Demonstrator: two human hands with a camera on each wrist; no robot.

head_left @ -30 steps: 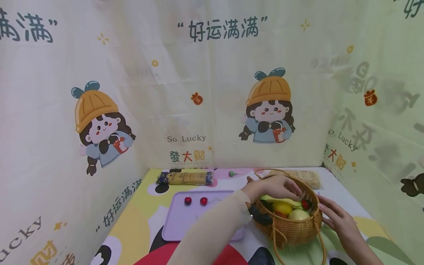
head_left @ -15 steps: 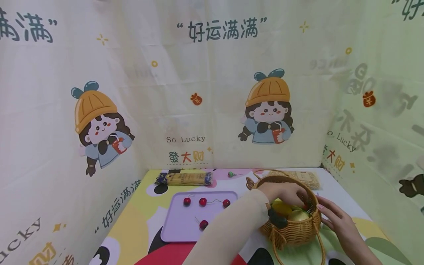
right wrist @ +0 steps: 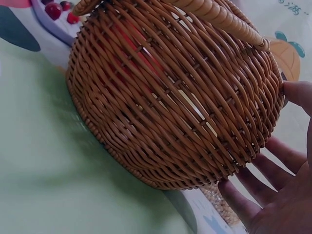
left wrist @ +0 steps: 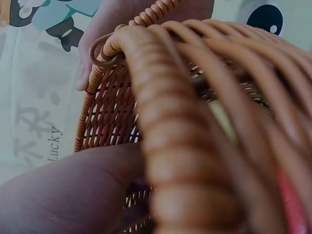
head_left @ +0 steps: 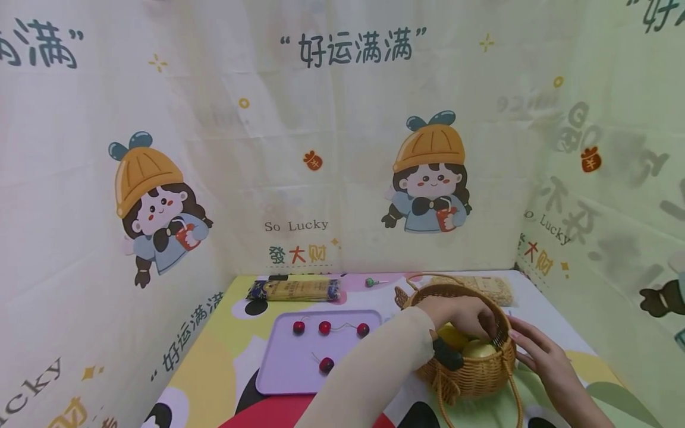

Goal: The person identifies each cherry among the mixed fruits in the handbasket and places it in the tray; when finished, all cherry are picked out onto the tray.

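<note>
My left hand (head_left: pixel 467 315) reaches down into a round wicker basket (head_left: pixel 476 380), fingers bent downward. Its fingertips are hidden by the rim and the hand's own back, so whether they hold anything is unclear. Beneath it in the basket sit a yellow fruit (head_left: pixel 453 336) and a pale yellow-green round fruit (head_left: pixel 478 349). My right hand (head_left: pixel 541 349) rests against the basket's right side. In the right wrist view its fingers (right wrist: pixel 265 180) are spread along the woven wall, with the thumb near the rim. Something red shows through the weave there.
Left of the basket lies a lilac tray (head_left: pixel 280 371) bearing several stemmed cherries (head_left: pixel 324 327). Behind are a long pack of noodles (head_left: pixel 297 290), a small green-headed stick (head_left: pixel 371 282) and a clear bag of oat-like flakes (head_left: pixel 495 290). A rope handle (head_left: pixel 518 398) hangs in front.
My left hand has gone rightward and deeper into the basket. The red cherry-like thing near its fingertips is now out of sight. My right hand stays against the basket.
</note>
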